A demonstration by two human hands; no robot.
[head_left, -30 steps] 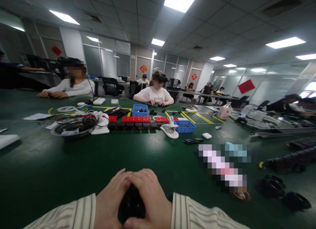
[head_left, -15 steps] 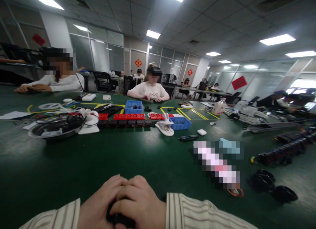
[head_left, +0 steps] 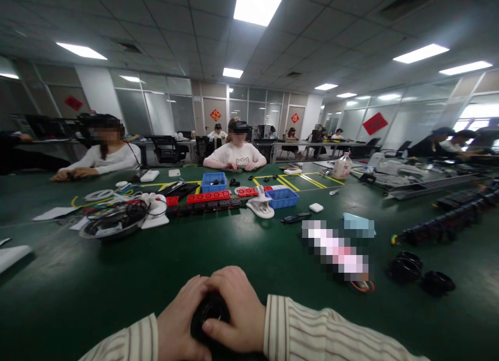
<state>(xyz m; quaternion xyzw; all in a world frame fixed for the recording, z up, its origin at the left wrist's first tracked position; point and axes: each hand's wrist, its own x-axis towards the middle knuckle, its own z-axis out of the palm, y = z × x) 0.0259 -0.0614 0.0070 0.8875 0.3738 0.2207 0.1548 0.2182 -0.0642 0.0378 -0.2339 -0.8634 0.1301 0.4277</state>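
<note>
A green worktop point(head_left: 156, 267) is spreading across the lower part of the view. A co-worker point(head_left: 235, 159) in a pale top is sitting at its far edge. Nearer than that edge, a row of red and black blocks point(head_left: 208, 197) is running sideways, a metal basin point(head_left: 127, 232) is lying toward the left edge, and a blue bin point(head_left: 283, 199) is standing by the row's right end. Close to the near edge, the left hand point(head_left: 180, 320) and right hand point(head_left: 239, 310) are clasping a black object point(head_left: 208, 314), each grip wrapping it from its own side, fingers meeting above, right thumb resting on it; they are hiding much of its shape. Toward the right edge, black ring-shaped pieces point(head_left: 406, 272) are lying. A small white case point(head_left: 316, 208) is resting near the blue bin.
</note>
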